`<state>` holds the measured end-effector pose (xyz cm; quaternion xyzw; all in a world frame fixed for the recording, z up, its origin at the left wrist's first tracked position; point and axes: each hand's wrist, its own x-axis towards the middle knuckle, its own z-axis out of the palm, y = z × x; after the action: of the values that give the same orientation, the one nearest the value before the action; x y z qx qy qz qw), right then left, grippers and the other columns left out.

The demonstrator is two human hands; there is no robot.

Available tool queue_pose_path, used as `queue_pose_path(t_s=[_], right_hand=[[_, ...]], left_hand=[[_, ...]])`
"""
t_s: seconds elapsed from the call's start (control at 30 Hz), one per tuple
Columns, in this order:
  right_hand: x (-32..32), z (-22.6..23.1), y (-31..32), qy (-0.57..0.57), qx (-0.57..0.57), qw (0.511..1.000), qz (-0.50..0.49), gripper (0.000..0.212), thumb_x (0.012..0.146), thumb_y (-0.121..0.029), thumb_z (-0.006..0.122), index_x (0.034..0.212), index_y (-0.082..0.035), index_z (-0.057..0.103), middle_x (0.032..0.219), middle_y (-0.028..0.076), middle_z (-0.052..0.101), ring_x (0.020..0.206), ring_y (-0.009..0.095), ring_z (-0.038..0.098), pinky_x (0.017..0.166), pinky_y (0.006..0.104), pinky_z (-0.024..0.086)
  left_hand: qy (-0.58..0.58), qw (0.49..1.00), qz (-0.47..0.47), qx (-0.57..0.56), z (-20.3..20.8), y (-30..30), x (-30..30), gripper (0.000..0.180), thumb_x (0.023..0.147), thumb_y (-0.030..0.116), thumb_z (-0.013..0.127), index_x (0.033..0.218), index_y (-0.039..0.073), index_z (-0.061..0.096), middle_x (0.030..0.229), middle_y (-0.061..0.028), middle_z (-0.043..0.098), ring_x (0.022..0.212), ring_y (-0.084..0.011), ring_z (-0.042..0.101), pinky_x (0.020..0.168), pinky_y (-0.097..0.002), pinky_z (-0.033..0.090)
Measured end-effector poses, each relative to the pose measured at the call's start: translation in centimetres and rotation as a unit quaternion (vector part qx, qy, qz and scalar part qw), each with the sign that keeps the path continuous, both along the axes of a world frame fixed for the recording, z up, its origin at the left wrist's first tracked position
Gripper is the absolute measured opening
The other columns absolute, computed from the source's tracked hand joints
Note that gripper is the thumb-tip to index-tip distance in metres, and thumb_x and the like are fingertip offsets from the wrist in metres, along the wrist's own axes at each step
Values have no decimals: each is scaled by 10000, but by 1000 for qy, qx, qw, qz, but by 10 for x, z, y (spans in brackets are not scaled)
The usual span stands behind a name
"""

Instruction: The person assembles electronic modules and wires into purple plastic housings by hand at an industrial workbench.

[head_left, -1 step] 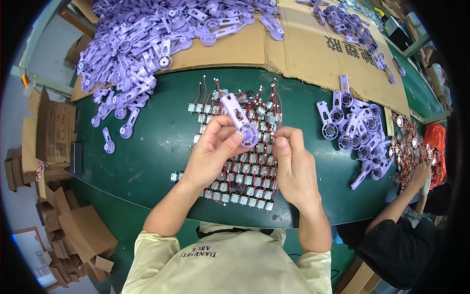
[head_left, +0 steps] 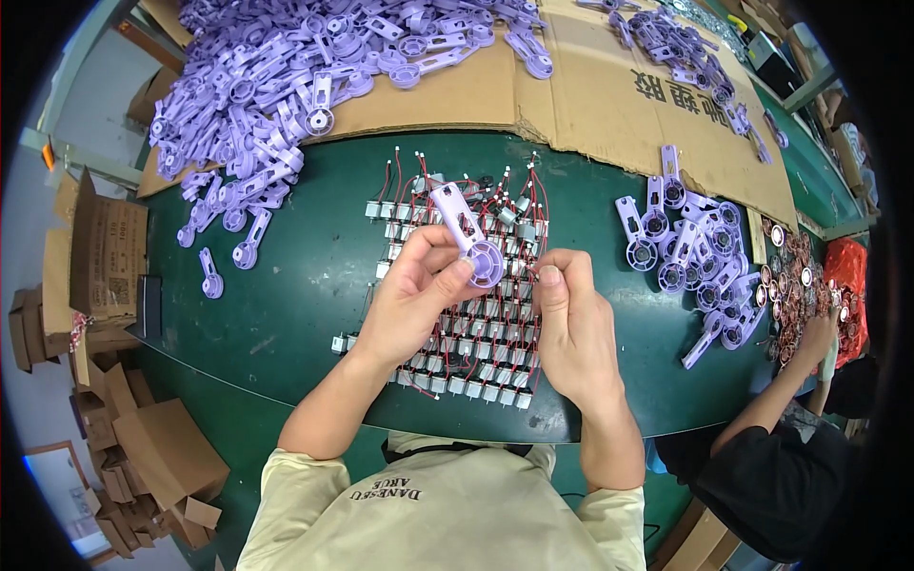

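In my left hand (head_left: 419,285) is a light purple plastic housing (head_left: 461,217), gripped by its round spoked end between thumb and fingers, its long slotted arm tilted up and away. My right hand (head_left: 573,324) is just to the right of it, apart from the housing. Its thumb and index finger are pinched together; what lies between them is too small to make out. Below both hands, rows of small silver motors (head_left: 486,328) with red wires cover the middle of the green table (head_left: 257,333).
A large heap of purple housings (head_left: 248,86) lies on cardboard (head_left: 571,95) at the far left. A smaller pile of housings (head_left: 690,252) is on the right. Beyond it a co-worker's hand (head_left: 817,338) touches copper-coloured ring parts (head_left: 785,285). Cardboard boxes (head_left: 171,452) stand at lower left.
My right fingertips have shifted very slightly to the right, away from the housing. My left hand and the housing look almost the same.
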<state>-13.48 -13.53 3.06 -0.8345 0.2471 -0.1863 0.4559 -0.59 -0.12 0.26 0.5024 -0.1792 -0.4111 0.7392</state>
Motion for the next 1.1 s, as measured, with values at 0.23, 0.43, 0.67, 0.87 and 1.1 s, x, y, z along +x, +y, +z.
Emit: queue_pose_path(t_s=[0.23, 0.43, 0.67, 0.87, 1.1], right_hand=[[7, -12, 7, -125, -25, 992, -12, 78, 909, -54, 617, 963, -13, 578, 838, 141, 626, 666, 268, 630, 591, 350, 502], [11, -15, 8, -145, -57, 987, -37, 107, 856, -10, 671, 931, -4, 595, 857, 120, 613, 658, 237, 622, 586, 328, 505], [13, -18, 15, -188, -47, 980, -50, 173, 806, -7, 720, 864, -5, 558, 839, 112, 588, 636, 200, 601, 537, 306, 486], [14, -21, 18, -203, -43, 976, -59, 175, 804, -4, 723, 871, -15, 561, 823, 108, 575, 630, 195, 588, 535, 308, 482], [14, -20, 18, -221, -42, 973, -56, 173, 792, -1, 730, 854, -14, 568, 811, 106, 582, 644, 192, 588, 544, 298, 479]], left_hand=[[14, 1000, -28, -1, 0, -3, -6, 289, 976, 117, 562, 1223, 33, 439, 1158, -108, 591, 1071, -174, 596, 937, -358, 526], [7, 999, -31, -16, -2, -2, -9, 294, 976, 114, 560, 1228, 31, 434, 1180, -122, 578, 1088, -180, 590, 938, -366, 528], [9, 998, -52, -27, 0, -1, -11, 306, 974, 84, 551, 1243, 32, 414, 1198, -125, 566, 1117, -194, 576, 946, -379, 527], [-2, 996, -79, -38, 3, 1, -11, 350, 974, 53, 532, 1287, 48, 375, 1227, -132, 545, 1131, -199, 567, 953, -388, 526], [18, 995, -75, -56, 1, 2, -11, 365, 968, 59, 548, 1292, 57, 381, 1222, -118, 544, 1121, -189, 566, 939, -369, 531]])
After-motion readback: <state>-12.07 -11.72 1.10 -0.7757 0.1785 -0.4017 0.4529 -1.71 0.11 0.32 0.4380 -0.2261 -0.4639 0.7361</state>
